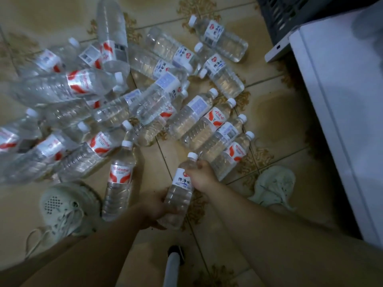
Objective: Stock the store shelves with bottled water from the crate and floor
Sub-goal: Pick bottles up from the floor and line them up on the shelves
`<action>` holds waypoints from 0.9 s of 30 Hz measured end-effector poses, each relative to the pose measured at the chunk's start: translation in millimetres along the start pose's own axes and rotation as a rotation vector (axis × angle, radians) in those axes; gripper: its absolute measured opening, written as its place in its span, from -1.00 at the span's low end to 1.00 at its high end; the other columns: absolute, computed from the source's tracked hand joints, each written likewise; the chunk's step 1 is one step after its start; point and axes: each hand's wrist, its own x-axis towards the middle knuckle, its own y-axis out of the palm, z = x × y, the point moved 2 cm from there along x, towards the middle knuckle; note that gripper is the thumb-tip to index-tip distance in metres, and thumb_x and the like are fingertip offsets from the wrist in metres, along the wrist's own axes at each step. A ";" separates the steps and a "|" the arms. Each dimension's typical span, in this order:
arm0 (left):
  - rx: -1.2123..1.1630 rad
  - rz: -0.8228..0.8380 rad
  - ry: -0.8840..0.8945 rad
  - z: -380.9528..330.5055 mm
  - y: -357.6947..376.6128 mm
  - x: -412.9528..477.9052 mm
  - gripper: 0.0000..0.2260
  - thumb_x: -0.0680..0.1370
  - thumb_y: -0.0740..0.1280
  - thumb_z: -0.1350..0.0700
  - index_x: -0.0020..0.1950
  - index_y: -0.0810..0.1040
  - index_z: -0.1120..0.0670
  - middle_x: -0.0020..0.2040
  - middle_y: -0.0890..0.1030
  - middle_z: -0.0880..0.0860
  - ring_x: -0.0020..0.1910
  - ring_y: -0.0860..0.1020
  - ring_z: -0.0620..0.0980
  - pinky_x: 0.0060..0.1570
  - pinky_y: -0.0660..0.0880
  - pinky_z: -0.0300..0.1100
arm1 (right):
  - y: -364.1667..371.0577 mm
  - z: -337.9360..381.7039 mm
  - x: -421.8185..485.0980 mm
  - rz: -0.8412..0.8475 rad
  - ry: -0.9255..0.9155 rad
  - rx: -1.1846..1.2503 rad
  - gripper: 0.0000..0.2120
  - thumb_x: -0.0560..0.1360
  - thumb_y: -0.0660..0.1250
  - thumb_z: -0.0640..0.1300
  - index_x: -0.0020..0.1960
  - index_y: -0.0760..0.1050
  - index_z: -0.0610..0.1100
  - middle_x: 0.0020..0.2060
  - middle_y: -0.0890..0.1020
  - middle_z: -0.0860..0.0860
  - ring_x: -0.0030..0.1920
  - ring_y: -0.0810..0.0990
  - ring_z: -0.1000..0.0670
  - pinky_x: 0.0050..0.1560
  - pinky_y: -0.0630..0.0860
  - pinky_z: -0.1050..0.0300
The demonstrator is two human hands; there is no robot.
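Two hands on one bottle [180,189]: your right hand [202,172] gripped its neck, your left hand [151,206] cupped its base, over the near edge of the floor [279,121]. Pickup step, I'd say; next needed a lift to the shelves.

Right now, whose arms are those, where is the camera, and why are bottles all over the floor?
There is no machine here: those are a person's two bare arms. The camera sits on the person's head and looks down, so you also see their shoes. Many water bottles lie on the tiled floor, waiting to go onto store shelves. The right hand grips a blue-lettered bottle near its cap, and the left hand holds its lower end. A red-labelled bottle is right beside the left hand; I cannot tell if it is held too. On the right stands a white unit, with a dark crate beyond it.
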 end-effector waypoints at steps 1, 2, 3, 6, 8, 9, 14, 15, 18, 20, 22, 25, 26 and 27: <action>-0.033 0.009 0.017 -4.5 -0.5 -8.6 -0.57 0.51 0.40 0.14 0.34 0.41 -0.06 0.10 0.58 0.06 0.02 0.59 0.11 -0.23 0.59 -0.07 | -0.9 1.8 -7.9 0.018 -0.028 0.042 -0.69 0.46 0.35 -0.07 0.19 0.46 -0.07 -0.02 0.64 -0.10 -0.06 0.65 -0.07 0.00 0.62 -0.02; -0.064 0.020 0.044 -11.1 -1.4 -18.9 -0.57 0.51 0.40 0.16 0.35 0.41 -0.04 0.11 0.59 0.07 0.03 0.59 0.10 -0.22 0.58 -0.07 | -2.4 6.2 -18.3 0.035 -0.061 0.084 -0.55 0.43 0.36 -0.03 0.30 0.40 -0.04 0.01 0.63 -0.07 -0.04 0.65 -0.07 0.06 0.61 -0.08; -0.089 0.033 0.082 -18.6 -2.4 -29.7 -0.57 0.50 0.40 0.18 0.34 0.41 -0.02 0.10 0.60 0.07 0.02 0.60 0.10 -0.21 0.58 -0.07 | -4.0 13.8 -30.9 0.033 -0.098 0.127 -0.48 0.44 0.35 0.02 0.36 0.34 0.02 0.04 0.61 -0.03 -0.03 0.64 -0.05 0.10 0.59 -0.09; -0.124 0.047 0.203 -46.7 -4.5 -72.8 -0.47 0.44 0.48 0.17 0.36 0.39 -0.02 0.16 0.59 0.10 0.06 0.61 0.16 -0.10 0.61 0.08 | -18.9 41.9 -75.6 -0.009 -0.241 0.220 -0.47 0.54 0.29 0.07 0.46 0.21 0.15 0.08 0.59 0.04 -0.01 0.61 0.01 0.15 0.55 -0.03; -0.148 0.037 0.299 -65.1 -3.9 -107.1 -0.40 0.35 0.51 0.20 0.33 0.40 -0.03 0.18 0.58 0.14 0.10 0.59 0.24 0.02 0.56 0.26 | -35.4 62.8 -111.3 -0.032 -0.369 0.252 -0.48 0.57 0.26 0.07 0.49 0.20 0.13 0.10 0.60 0.05 0.04 0.59 0.02 0.09 0.52 0.05; -0.157 0.039 0.357 -73.9 -1.4 -126.0 -0.39 0.33 0.51 0.22 0.32 0.41 -0.04 0.18 0.59 0.16 0.12 0.58 0.26 0.04 0.52 0.31 | -42.9 72.5 -128.9 -0.040 -0.423 0.270 -0.49 0.57 0.24 0.08 0.49 0.21 0.14 0.13 0.58 0.06 0.06 0.58 0.03 0.05 0.51 0.08; -0.127 0.088 0.625 -104.2 25.8 -227.9 -0.31 0.22 0.53 0.16 0.32 0.41 0.01 0.18 0.60 0.16 0.12 0.59 0.23 0.03 0.52 0.31 | -79.8 99.2 -227.8 -0.029 -0.721 0.479 -0.47 0.42 0.19 0.12 0.40 0.37 0.16 0.25 0.58 -0.06 0.20 0.57 -0.13 0.23 0.50 -0.18; -0.114 0.094 0.671 -106.8 31.5 -247.2 -0.31 0.20 0.54 0.14 0.30 0.42 0.01 0.16 0.61 0.14 0.08 0.61 0.20 -0.03 0.56 0.25 | -87.5 100.3 -247.0 -0.022 -0.787 0.531 -0.51 0.46 0.17 0.05 0.39 0.38 0.12 0.22 0.59 -0.11 0.18 0.59 -0.14 0.20 0.52 -0.13; -0.088 0.127 0.786 -111.2 50.1 -303.4 -0.39 0.24 0.50 0.19 0.27 0.46 0.01 0.11 0.65 0.09 -0.01 0.65 0.14 -0.25 0.58 0.05 | -108.0 101.5 -307.8 -0.003 -0.957 0.634 -0.61 0.51 0.15 -0.05 0.33 0.43 0.11 0.18 0.59 -0.19 0.08 0.60 -0.15 0.10 0.51 -0.11; -0.077 0.141 0.860 -112.1 60.6 -335.2 -0.44 0.28 0.43 0.25 0.26 0.46 0.03 0.10 0.64 0.10 0.01 0.64 0.17 -0.31 0.58 0.01 | -117.8 103.1 -342.0 0.007 -1.061 0.672 -0.60 0.59 0.13 -0.08 0.41 0.36 0.06 0.20 0.59 -0.17 0.08 0.61 -0.12 0.08 0.53 -0.09; -0.056 0.139 0.938 -111.9 73.8 -365.8 -0.43 0.28 0.41 0.28 0.28 0.44 0.04 0.14 0.62 0.15 0.08 0.61 0.25 -0.31 0.59 0.02 | -129.5 99.1 -374.1 0.023 -1.153 0.681 -0.56 0.60 0.13 -0.05 0.48 0.29 0.03 0.23 0.58 -0.14 0.11 0.62 -0.11 0.06 0.57 -0.08; -0.028 0.140 1.013 -113.6 88.9 -394.6 -0.39 0.26 0.45 0.29 0.29 0.44 0.03 0.15 0.61 0.16 0.10 0.60 0.28 -0.33 0.59 0.01 | -142.9 96.8 -408.0 0.047 -1.266 0.660 -0.61 0.67 0.07 -0.10 0.49 0.26 0.00 0.22 0.58 -0.13 0.07 0.63 -0.04 -0.01 0.59 0.03; -0.015 0.142 1.034 -113.6 95.4 -403.2 -0.38 0.25 0.46 0.28 0.28 0.44 0.03 0.13 0.62 0.15 0.08 0.60 0.27 -0.34 0.58 -0.01 | -148.4 93.3 -418.9 0.055 -1.292 0.678 -0.61 0.68 0.05 -0.11 0.50 0.25 -0.02 0.21 0.58 -0.14 0.06 0.63 -0.04 0.00 0.58 0.02; -0.005 0.140 1.051 -113.8 102.8 -411.0 -0.37 0.24 0.47 0.28 0.29 0.44 0.03 0.12 0.62 0.15 0.07 0.61 0.26 -0.33 0.58 -0.01 | -153.5 89.4 -429.0 0.054 -1.321 0.685 -0.61 0.68 0.05 -0.12 0.50 0.25 -0.03 0.20 0.58 -0.14 0.05 0.63 -0.04 0.01 0.57 -0.01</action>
